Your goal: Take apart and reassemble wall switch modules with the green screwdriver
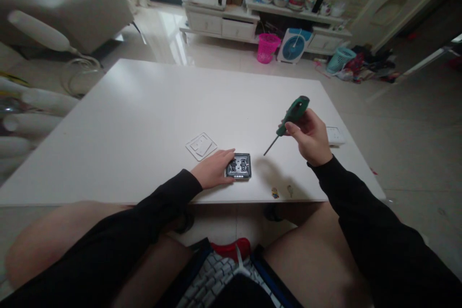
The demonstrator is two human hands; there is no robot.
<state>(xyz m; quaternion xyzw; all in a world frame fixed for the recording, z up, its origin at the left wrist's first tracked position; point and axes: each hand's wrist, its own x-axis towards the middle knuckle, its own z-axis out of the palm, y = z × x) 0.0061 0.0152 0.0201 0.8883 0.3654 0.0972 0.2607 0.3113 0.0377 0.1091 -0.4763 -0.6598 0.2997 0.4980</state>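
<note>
My left hand (215, 169) grips the left side of a wall socket (242, 166), its dark inner face turned up on the white table. In my right hand (311, 135) is a screwdriver (293, 113) with a green handle, held above the table. Its thin shaft slants down to the left, the tip apart from the socket and to its upper right. Just beyond my left hand lies a white socket cover plate (201, 146) with a loose piece on it. Past my right wrist sits another white socket or switch unit (335, 135), partly hidden.
Two small stickers or decorated bits, one a yellow figure (275, 193), lie near the front edge of the white table (162, 106). Across the floor stand a TV cabinet (205, 23), a pink basket (267, 49) and a blue fan (294, 45). A sofa (72, 5) is at the left.
</note>
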